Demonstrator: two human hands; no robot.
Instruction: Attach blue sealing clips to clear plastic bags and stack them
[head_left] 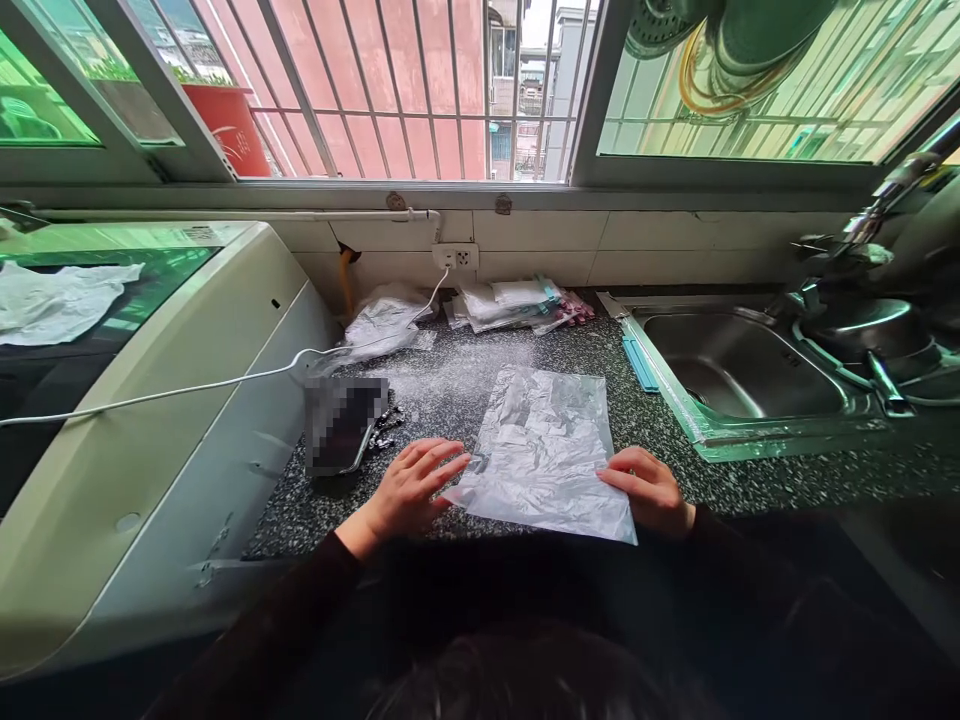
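A clear, wrinkled plastic bag (pixel 551 440) lies spread on the speckled dark countertop (pixel 480 350), its near edge slightly raised. At its left edge is my left hand (pixel 416 485), fingers stretched and a little apart, the thumb by the bag's near left corner. My right hand (pixel 649 488) has the bag's right edge between its fingers and the thumb, which is mostly hidden. Left of the bag rests a dark, phone-like object (pixel 346 425), partly blurred out.
Behind are a pile of packed plastic bags (pixel 517 300) and a crumpled bag (pixel 382 320). A white cable (pixel 247 378) runs from the wall socket (pixel 456 257) across the washing machine (pixel 225 330). At right, blue strips (pixel 639 362) lie beside the steel sink (pixel 742 365).
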